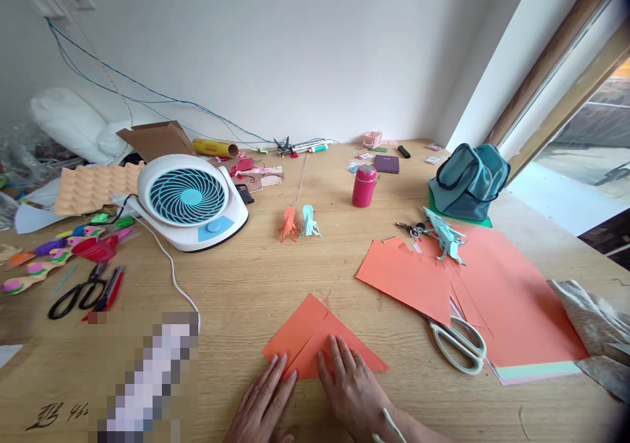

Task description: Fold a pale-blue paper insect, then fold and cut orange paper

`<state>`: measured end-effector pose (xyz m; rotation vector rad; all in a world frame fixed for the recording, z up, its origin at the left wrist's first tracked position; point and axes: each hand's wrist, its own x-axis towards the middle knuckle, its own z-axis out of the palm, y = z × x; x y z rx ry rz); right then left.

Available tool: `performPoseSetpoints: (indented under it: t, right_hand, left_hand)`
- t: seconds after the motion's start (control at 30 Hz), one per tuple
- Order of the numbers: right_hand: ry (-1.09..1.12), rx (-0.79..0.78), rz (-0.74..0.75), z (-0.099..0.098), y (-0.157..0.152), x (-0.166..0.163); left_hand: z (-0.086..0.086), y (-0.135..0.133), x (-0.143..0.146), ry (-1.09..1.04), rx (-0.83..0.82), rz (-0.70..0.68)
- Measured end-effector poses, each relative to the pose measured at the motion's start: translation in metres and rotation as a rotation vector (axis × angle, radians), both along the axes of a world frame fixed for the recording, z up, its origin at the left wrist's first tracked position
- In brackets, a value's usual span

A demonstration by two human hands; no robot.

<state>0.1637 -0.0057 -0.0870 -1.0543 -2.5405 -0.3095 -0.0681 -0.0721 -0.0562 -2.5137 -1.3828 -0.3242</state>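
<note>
A folded orange paper triangle (315, 328) lies on the wooden table near its front edge. My left hand (263, 400) rests flat with its fingertips on the paper's lower left edge. My right hand (352, 387) lies flat on the lower right part of the paper, fingers stretched forward. Neither hand holds anything. Further back stand two small folded paper figures, one orange (288, 224) and one light blue (309, 221).
Orange paper sheets (492, 285) lie at the right with white scissors (460, 344) and a teal paper figure (445, 236) on them. A small fan (189, 200) with its cord, black scissors (79, 292), a pink bottle (364, 186) and a teal bag (467, 180) stand around.
</note>
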Motion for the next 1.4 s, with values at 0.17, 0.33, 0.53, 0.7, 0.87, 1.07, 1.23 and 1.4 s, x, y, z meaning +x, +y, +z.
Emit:
performPoseSetpoints:
  t: [0.17, 0.33, 0.53, 0.7, 0.87, 1.07, 1.23, 1.4]
  right_hand:
    - [-0.004, -0.016, 0.027, 0.004, 0.009, 0.005]
    - [0.019, 0.027, 0.064, 0.011, 0.010, 0.011]
    - [0.000, -0.035, 0.054, 0.014, 0.004, 0.018]
    - [-0.029, -0.072, 0.070, 0.028, 0.002, 0.024]
    - [-0.035, -0.177, 0.097, 0.038, -0.005, 0.033]
    - [0.014, -0.236, 0.073, 0.034, -0.010, 0.049]
    - [0.043, -0.292, -0.074, 0.035, -0.009, 0.057]
    - [-0.003, -0.268, -0.085, 0.039, -0.002, 0.057]
  left_hand:
    - [0.000, -0.001, 0.000, -0.021, -0.027, 0.015]
    - [-0.001, -0.005, -0.001, -0.033, -0.046, 0.014]
    - [0.006, -0.005, 0.004, -0.009, -0.052, 0.028]
    - [0.010, -0.006, 0.008, 0.015, -0.074, 0.042]
    - [0.010, -0.005, 0.012, 0.015, -0.106, 0.030]
    - [0.012, 0.011, 0.032, -0.108, -0.155, 0.074]
    - [0.019, 0.028, 0.043, -0.273, -0.234, 0.100]
    - [0.024, 0.047, 0.037, -0.261, -0.249, 0.017]
